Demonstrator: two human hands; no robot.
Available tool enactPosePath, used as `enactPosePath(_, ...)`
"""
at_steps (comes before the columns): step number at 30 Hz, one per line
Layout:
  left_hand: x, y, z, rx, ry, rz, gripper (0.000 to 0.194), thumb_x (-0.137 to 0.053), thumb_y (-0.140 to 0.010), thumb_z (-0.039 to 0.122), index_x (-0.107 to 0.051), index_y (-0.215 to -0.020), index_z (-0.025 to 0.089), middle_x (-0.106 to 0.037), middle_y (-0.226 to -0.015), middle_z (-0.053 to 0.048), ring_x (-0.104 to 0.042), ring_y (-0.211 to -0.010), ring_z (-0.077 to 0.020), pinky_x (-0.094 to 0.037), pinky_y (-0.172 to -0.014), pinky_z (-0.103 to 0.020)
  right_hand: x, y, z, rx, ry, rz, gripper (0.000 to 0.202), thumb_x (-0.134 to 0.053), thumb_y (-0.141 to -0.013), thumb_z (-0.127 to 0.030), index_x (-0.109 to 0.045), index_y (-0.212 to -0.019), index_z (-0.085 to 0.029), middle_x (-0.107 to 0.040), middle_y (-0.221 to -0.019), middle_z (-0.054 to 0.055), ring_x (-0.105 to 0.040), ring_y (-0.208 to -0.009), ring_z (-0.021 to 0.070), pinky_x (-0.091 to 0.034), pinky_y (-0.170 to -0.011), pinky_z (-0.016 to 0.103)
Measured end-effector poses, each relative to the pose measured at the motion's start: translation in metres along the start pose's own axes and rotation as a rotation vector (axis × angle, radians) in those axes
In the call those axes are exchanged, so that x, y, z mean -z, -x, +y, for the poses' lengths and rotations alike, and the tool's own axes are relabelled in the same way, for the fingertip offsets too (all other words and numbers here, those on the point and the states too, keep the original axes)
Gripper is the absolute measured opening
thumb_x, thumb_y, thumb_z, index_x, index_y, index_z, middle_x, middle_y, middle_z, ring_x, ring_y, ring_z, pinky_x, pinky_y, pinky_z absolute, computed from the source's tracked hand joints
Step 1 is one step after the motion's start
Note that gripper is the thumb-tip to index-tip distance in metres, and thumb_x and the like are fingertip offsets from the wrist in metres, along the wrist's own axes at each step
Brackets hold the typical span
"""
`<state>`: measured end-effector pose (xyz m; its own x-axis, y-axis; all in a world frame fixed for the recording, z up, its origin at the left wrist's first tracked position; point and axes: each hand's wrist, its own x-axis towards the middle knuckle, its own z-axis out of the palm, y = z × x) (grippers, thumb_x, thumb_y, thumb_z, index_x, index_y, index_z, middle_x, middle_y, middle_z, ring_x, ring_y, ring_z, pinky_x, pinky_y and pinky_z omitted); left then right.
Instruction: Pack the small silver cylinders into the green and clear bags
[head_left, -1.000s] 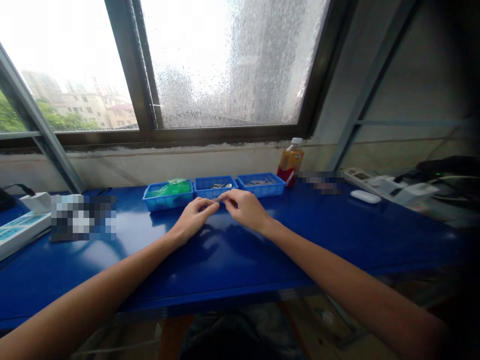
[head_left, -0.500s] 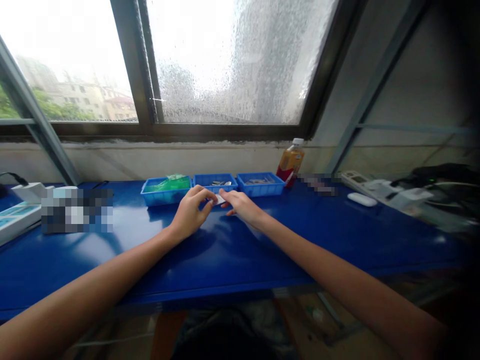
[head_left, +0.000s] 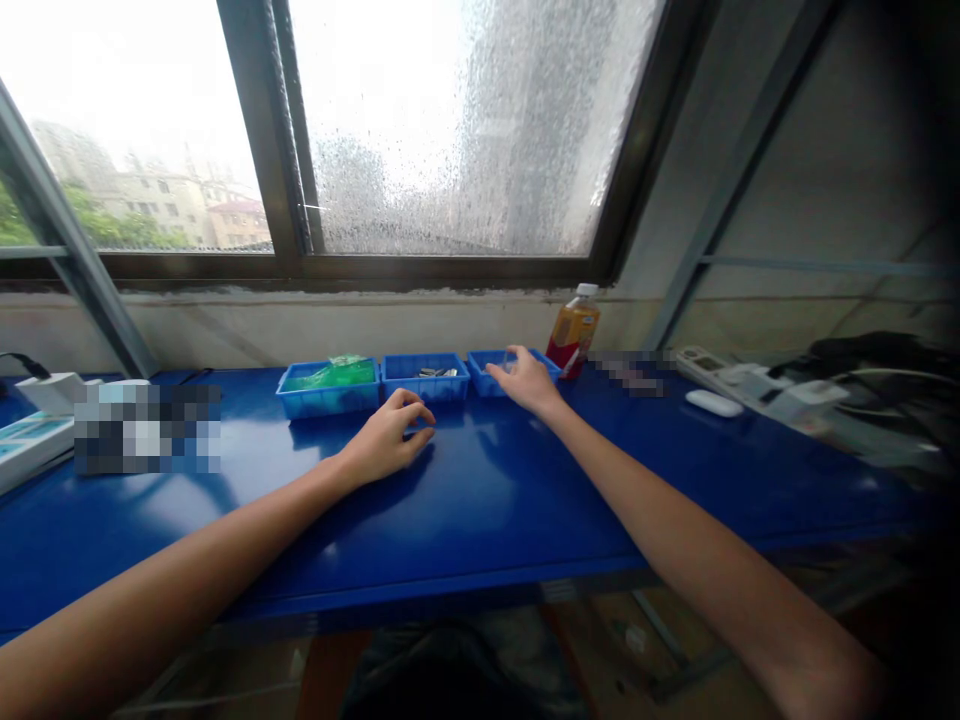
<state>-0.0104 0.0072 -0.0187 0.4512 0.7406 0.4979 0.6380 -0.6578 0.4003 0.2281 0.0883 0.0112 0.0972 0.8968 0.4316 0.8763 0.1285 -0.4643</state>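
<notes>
Head view. Hands: 2, both bare, over 1 blue table. Left hand low over the table, in front of the middle tray; fingers curled, moderate gap between thumb and forefinger, nothing visible in it. Right hand at the right tray, reaching over its front edge; thumb and forefinger set wide apart. Whether its fingertips touch anything in there, cannot tell.

Trays: 3, blue, in one row near the wall. Left tray: green plastic, heaped above the rim in part. Middle tray: several small metal pieces, too small to count. Right tray: contents mostly hidden behind the right hand, count not possible.

Bottle: 1, white cap, amber and red, standing just beside the right tray. White case: 1, lying farther right. Power strip: 1 at the far left, 1 plug in it. Blurred patches: 2, one each side of the trays, contents unreadable.
</notes>
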Motion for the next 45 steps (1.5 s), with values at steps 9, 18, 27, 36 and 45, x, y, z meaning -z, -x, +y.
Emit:
enactPosePath(9,-0.015,-0.039,-0.016,0.082,-0.056,0.039,0.055,-0.046,-0.084,0.038,-0.036,-0.132,0.014,-0.044,-0.121,-0.014,-0.059,-0.088,-0.0191,-0.044,-0.09,-0.038,0.002,0.018,-0.016,0.023,0.107,-0.195,0.058,-0.029,-0.086,-0.058,-0.066,-0.079,-0.015,-0.068,-0.071,0.01,-0.064,-0.074,0.0195,-0.041,-0.066,0.025)
enactPosePath(18,0.004,-0.016,-0.011,0.184,-0.077,0.067,0.038,-0.038,-0.085,0.051,-0.05,-0.096,0.017,-0.048,-0.094,-0.006,-0.055,-0.078,-0.0177,-0.046,-0.082,-0.039,0.02,0.001,0.036,0.12,0.161,-0.123,0.042,-0.036,-0.085,-0.045,-0.064,-0.068,-0.018,-0.067,-0.069,0.007,-0.061,-0.069,0.0189,-0.036,-0.058,0.024)
enactPosePath(27,0.013,-0.001,0.019,0.212,-0.051,-0.041,0.062,-0.056,-0.074,0.054,-0.037,-0.125,0.026,-0.014,-0.144,-0.012,-0.027,-0.131,-0.0342,-0.037,-0.099,-0.051,0.006,-0.032,0.062,-0.213,-0.276,-0.085,0.03,-0.051,-0.07,-0.024,-0.057,-0.098,-0.013,-0.061,-0.073,0.003,-0.054,-0.062,0.0125,-0.039,-0.051,0.02)
enactPosePath(36,-0.008,-0.002,0.016,0.166,-0.052,-0.06,0.022,-0.053,-0.08,0.034,-0.048,-0.099,0.024,-0.017,-0.143,-0.011,-0.031,-0.129,-0.0325,-0.043,-0.094,-0.049,0.029,-0.037,0.065,-0.24,-0.411,-0.514,0.03,-0.051,-0.071,-0.012,-0.052,-0.101,-0.013,-0.055,-0.068,0.0,-0.047,-0.048,0.0076,-0.034,-0.039,0.017)
enactPosePath(45,-0.003,-0.003,0.019,0.126,-0.076,-0.055,0.023,-0.052,-0.08,0.034,-0.046,-0.098,0.021,-0.024,-0.136,-0.013,-0.028,-0.13,-0.0311,-0.042,-0.096,-0.046,0.057,-0.015,0.049,-0.213,-0.261,-0.768,0.054,-0.066,-0.069,-0.03,-0.043,-0.117,-0.021,-0.06,-0.087,0.004,-0.056,-0.057,0.0105,-0.038,-0.038,0.016)
